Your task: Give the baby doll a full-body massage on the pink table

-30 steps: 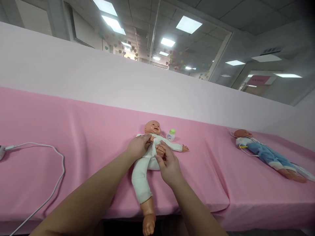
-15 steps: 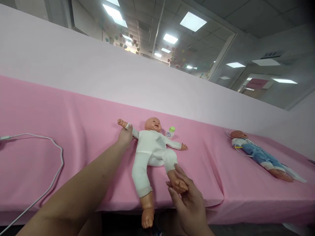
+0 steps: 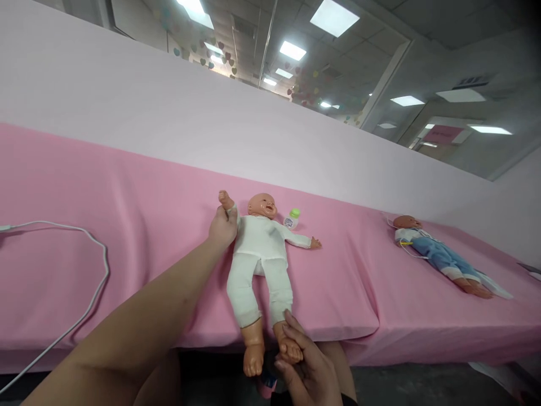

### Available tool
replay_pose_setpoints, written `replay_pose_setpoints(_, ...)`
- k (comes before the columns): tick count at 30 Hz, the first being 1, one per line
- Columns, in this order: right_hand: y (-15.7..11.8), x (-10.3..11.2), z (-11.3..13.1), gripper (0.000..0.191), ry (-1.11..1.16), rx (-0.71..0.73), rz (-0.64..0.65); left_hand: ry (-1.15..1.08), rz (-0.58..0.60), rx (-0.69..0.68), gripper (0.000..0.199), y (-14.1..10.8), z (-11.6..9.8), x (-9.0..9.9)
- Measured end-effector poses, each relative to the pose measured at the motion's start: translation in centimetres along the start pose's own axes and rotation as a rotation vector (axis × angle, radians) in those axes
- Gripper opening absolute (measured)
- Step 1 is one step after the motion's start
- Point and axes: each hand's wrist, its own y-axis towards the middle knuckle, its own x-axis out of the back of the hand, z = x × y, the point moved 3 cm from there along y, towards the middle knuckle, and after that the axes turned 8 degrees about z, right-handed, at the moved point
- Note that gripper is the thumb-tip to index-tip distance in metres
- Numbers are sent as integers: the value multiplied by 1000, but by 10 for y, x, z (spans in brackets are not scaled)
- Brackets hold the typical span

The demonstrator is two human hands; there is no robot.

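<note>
A baby doll [image 3: 262, 239] in a white top and white trousers lies on its back on the pink-covered table, its bare feet over the front edge. My left hand [image 3: 223, 227] is closed around the doll's arm on the left, just below its small fist, which points up. At the front edge my right hand [image 3: 311, 369] holds the doll's foot on the right between thumb and fingers. Beside the doll's head stands a small clear bottle [image 3: 291, 219] with a green cap and a printed label.
A second doll [image 3: 439, 256] in blue trousers, with a thin tube and a yellow tag, lies farther right on the pink cover [image 3: 338, 282]. A white cable [image 3: 103, 270] curves across the left side. Behind stands a white partition [image 3: 169, 118] with glass above.
My right hand has drawn the doll's bent leg down and inward, so it now lies straighter beside the other. My left hand has raised the doll's arm closer to its head.
</note>
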Motion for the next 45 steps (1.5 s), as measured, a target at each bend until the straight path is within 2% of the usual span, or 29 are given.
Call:
replay_pose_setpoints(5,13,16,-5,46,-18,11,-9,205,68,-144,34,-14,-23,-7)
replay_pose_setpoints(10,49,22,-9,49,54,-37,-6,399,169,-344,41,-23,-38,-16)
replay_pose_setpoints(16,107,18,-11,47,129,-98,27,666,308,-478,50,-24,-35,-30)
replay_pose_setpoints(21,136,4,-26,47,136,-98,39,638,344,-465,53,-21,-30,-30)
replay_pose_setpoints(25,143,-6,-38,50,208,-115,10,566,348,-411,52,-21,-30,-25)
replay_pose_setpoints(29,130,5,-30,52,222,-114,3,377,288,-329,41,-14,-30,-11)
replay_pose_setpoints(32,107,25,-15,47,158,-109,-6,196,155,-148,31,-2,-19,7)
replay_pose_setpoints(35,77,43,-3,47,67,-78,-32,-62,14,52,32,11,1,21)
replay_pose_setpoints(37,58,50,0,47,10,-46,-29,-228,-26,140,33,19,13,25)
replay_pose_setpoints(42,18,42,-5,46,-135,77,12,-667,-47,502,34,29,28,20)
replay_pose_setpoints(45,-2,26,-11,44,-209,134,-20,-723,-44,536,33,29,26,18)
